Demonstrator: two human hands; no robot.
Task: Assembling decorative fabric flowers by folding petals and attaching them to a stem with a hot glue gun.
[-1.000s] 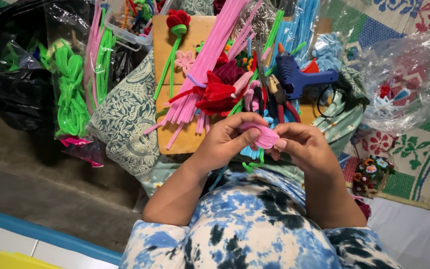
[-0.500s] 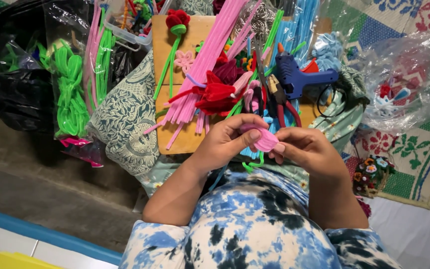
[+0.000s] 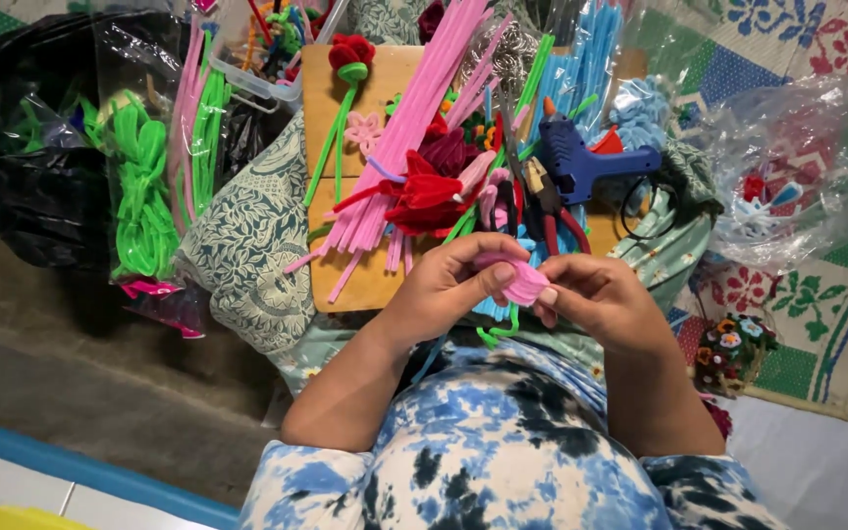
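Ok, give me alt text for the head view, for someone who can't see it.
Both hands, left hand and right hand, pinch a small pink pipe-cleaner coil over a wooden board piled with pink pipe cleaners, a blue glue gun and pliers.

One blue glue gun (image 3: 581, 162), one wooden board (image 3: 345, 98), two hands, one black bag (image 3: 31, 196).

A wooden board (image 3: 370, 285) is lying across a patterned cushion (image 3: 247, 245). A blue glue gun (image 3: 581, 162) is resting on the board's right part, with red-handled pliers (image 3: 552, 211) just beside it. A red pipe-cleaner rose (image 3: 350, 51) on a green stem is lying at the board's top left. Clear bags of green pipe cleaners (image 3: 139, 186) are sitting left of the cushion, against a black plastic bag (image 3: 31, 196). A woven floral mat (image 3: 817, 324) is showing at right.
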